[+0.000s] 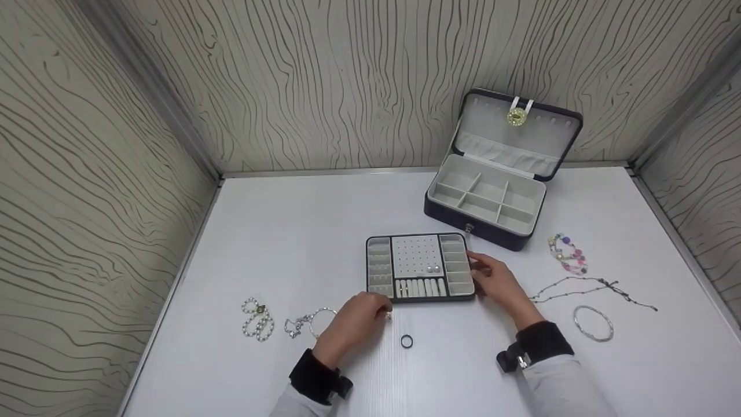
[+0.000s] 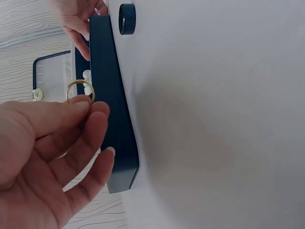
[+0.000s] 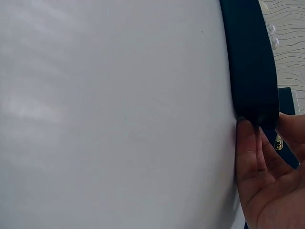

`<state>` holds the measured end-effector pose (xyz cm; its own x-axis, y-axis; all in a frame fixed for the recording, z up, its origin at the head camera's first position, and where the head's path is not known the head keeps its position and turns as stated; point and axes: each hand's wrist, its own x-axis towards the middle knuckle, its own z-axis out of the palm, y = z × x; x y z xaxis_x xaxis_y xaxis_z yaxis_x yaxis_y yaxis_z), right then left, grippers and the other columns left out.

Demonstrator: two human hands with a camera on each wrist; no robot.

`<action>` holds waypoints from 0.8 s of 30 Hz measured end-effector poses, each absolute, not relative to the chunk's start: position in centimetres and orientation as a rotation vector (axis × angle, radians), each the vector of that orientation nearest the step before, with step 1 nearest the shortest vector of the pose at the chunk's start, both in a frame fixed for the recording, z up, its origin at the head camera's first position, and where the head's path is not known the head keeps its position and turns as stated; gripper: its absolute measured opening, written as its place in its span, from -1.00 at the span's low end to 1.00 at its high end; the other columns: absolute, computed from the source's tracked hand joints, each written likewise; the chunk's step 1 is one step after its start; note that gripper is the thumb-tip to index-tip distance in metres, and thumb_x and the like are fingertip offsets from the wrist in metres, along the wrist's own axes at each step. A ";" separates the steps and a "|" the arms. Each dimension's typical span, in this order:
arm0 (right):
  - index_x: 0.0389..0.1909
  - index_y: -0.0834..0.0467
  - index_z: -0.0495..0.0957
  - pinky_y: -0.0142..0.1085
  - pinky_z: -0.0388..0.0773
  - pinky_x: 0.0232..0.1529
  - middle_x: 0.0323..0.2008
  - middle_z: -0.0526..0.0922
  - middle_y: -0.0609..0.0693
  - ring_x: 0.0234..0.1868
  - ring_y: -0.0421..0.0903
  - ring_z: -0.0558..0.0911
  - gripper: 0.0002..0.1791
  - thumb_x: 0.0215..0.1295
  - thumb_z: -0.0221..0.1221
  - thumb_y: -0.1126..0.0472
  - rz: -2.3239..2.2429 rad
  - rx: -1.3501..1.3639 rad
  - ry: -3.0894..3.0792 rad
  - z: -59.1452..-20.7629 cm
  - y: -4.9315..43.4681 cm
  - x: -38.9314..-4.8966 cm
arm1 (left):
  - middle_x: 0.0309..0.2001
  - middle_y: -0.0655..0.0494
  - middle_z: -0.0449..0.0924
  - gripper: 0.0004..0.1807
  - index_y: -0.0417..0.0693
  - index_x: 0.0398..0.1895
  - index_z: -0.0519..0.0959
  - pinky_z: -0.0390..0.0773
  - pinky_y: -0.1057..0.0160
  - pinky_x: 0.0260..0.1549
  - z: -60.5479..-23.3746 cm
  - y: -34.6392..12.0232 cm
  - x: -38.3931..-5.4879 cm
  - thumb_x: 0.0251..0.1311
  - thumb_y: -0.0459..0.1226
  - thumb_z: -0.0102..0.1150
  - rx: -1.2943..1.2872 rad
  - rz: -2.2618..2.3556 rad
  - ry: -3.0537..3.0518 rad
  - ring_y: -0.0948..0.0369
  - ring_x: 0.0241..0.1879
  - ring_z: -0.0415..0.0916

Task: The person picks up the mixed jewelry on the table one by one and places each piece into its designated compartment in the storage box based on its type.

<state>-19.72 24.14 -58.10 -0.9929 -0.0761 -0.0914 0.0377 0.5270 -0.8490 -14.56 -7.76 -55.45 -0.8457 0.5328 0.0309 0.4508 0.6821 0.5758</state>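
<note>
My left hand pinches a thin gold ring between thumb and fingertips, just off the front left corner of a jewelry tray. In the left wrist view the ring stands upright before the tray's dark side wall. My right hand holds the tray's right end, thumb near the upper edge and fingers low against the side. Two pearl earrings sit on the tray's perforated panel, above a row of white ring rolls. A dark ring stands on edge in front of the tray.
Behind the tray stands an open dark jewelry box with divided compartments. To the left lie a pearl bracelet, a silver chain and a bangle. A beaded bracelet, necklace and silver bangle lie on the right.
</note>
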 end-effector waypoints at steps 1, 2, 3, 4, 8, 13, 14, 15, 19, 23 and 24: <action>0.34 0.32 0.35 -0.19 0.51 -0.12 0.01 0.57 0.32 -0.03 0.15 0.58 -0.50 0.37 0.06 0.43 -1.468 -0.025 2.640 -58.1 24.1 -19.7 | -0.25 0.12 0.71 -0.78 -0.15 -0.22 0.72 0.60 0.31 -0.16 -55.3 -7.7 -14.6 0.14 -0.53 0.21 0.804 0.908 2.744 0.22 -0.21 0.64; 0.34 0.32 0.35 -0.19 0.50 -0.10 0.02 0.56 0.32 -0.02 0.15 0.58 -0.50 0.38 0.06 0.43 -1.466 -0.017 2.636 -58.1 24.1 -19.7 | -0.25 0.12 0.71 -0.78 -0.16 -0.22 0.72 0.60 0.31 -0.16 -55.2 -7.7 -14.7 0.13 -0.54 0.21 0.800 0.930 2.739 0.22 -0.21 0.64; 0.34 0.31 0.34 -0.19 0.50 -0.09 0.03 0.56 0.32 -0.02 0.15 0.58 -0.49 0.38 0.06 0.42 -1.463 -0.009 2.634 -58.1 24.0 -19.7 | -0.25 0.12 0.71 -0.78 -0.16 -0.22 0.72 0.60 0.32 -0.16 -55.1 -7.7 -14.8 0.13 -0.54 0.21 0.794 0.948 2.735 0.22 -0.21 0.64; 0.35 0.32 0.34 -0.19 0.50 -0.10 0.03 0.56 0.33 -0.02 0.15 0.57 -0.49 0.38 0.05 0.42 -1.461 -0.008 2.631 -58.1 24.0 -19.7 | -0.26 0.12 0.71 -0.78 -0.16 -0.22 0.72 0.60 0.32 -0.16 -55.0 -7.6 -14.9 0.12 -0.54 0.21 0.792 0.963 2.736 0.22 -0.22 0.64; 0.34 0.31 0.35 -0.19 0.51 -0.12 0.03 0.56 0.33 -0.02 0.15 0.57 -0.50 0.38 0.05 0.42 -1.462 0.001 2.632 -58.0 24.0 -19.7 | -0.31 0.13 0.71 -0.82 -0.16 -0.27 0.73 0.60 0.33 -0.20 -54.6 -7.6 -15.4 0.11 -0.51 0.25 0.775 0.997 2.784 0.22 -0.27 0.65; 0.34 0.32 0.35 -0.18 0.51 -0.12 0.02 0.56 0.34 -0.02 0.17 0.58 -0.50 0.37 0.05 0.43 -1.461 -0.009 2.639 -58.1 24.1 -19.7 | -0.35 0.10 0.71 -0.83 -0.17 -0.33 0.73 0.59 0.35 -0.29 -54.0 -7.4 -16.0 0.05 -0.52 0.27 0.718 1.103 2.792 0.24 -0.34 0.63; 0.34 0.33 0.35 -0.19 0.51 -0.13 0.02 0.56 0.34 -0.02 0.16 0.58 -0.50 0.37 0.05 0.43 -1.461 -0.011 2.640 -58.2 24.1 -19.7 | -0.35 0.10 0.71 -0.83 -0.17 -0.33 0.73 0.59 0.37 -0.30 -54.0 -7.4 -16.1 0.04 -0.53 0.27 0.711 1.126 2.787 0.25 -0.34 0.62; 0.33 0.33 0.35 -0.20 0.52 -0.15 0.01 0.57 0.34 -0.03 0.16 0.58 -0.50 0.36 0.05 0.43 -1.462 -0.013 2.640 -58.2 24.1 -19.7 | -0.34 0.09 0.71 -0.83 -0.17 -0.32 0.73 0.58 0.38 -0.31 -53.9 -7.4 -16.3 0.04 -0.53 0.27 0.703 1.144 2.783 0.26 -0.35 0.62; 0.33 0.33 0.36 -0.20 0.52 -0.16 0.00 0.57 0.34 -0.05 0.16 0.58 -0.50 0.36 0.05 0.43 -1.451 -0.026 2.654 -58.2 24.1 -19.7 | -0.33 0.07 0.71 -0.85 -0.21 -0.29 0.73 0.59 0.38 -0.30 -53.8 -7.1 -16.7 0.08 -0.51 0.26 0.680 1.181 2.777 0.26 -0.34 0.62; 0.33 0.32 0.35 -0.18 0.51 -0.14 0.00 0.57 0.33 -0.05 0.16 0.58 -0.50 0.37 0.05 0.42 -1.422 -0.045 2.670 -58.1 24.2 -19.8 | -0.41 0.11 0.69 -0.88 -0.22 -0.32 0.71 0.58 0.38 -0.37 -53.6 -6.5 -17.1 0.10 -0.52 0.25 0.633 1.234 2.754 0.30 -0.42 0.59; 0.33 0.32 0.35 -0.17 0.51 -0.14 0.00 0.57 0.33 -0.05 0.16 0.58 -0.50 0.37 0.05 0.42 -1.416 -0.051 2.672 -58.1 24.3 -19.7 | -0.43 0.13 0.68 -0.89 -0.22 -0.33 0.70 0.58 0.39 -0.39 -53.6 -6.4 -17.1 0.10 -0.51 0.25 0.621 1.250 2.743 0.32 -0.44 0.58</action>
<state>-19.75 24.26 -58.12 -0.9926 -0.0845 -0.0873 0.0248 0.5628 -0.8262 -17.13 -6.36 -53.56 -0.9166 0.3852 0.1070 0.3335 0.5893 0.7358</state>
